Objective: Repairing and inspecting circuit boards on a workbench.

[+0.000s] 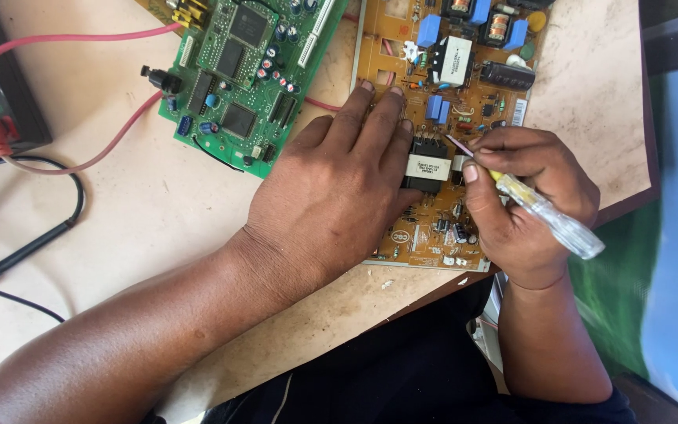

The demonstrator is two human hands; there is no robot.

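A: I'm watching the left hand (pixel 331 188) pressing flat, open, on the orange board (pixel 433 118) on the bench (pixel 158 204); the right hand (pixel 523 200) is gripping a screwdriver (pixel 543 212).

B: I'm judging the tip is risking slipping, bridging parts beside the transformer (pixel 427 166).

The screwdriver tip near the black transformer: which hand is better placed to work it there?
Probably the right hand: it grips the clear-handled screwdriver, tip beside the transformer. The left hand lies flat on the yellow board.
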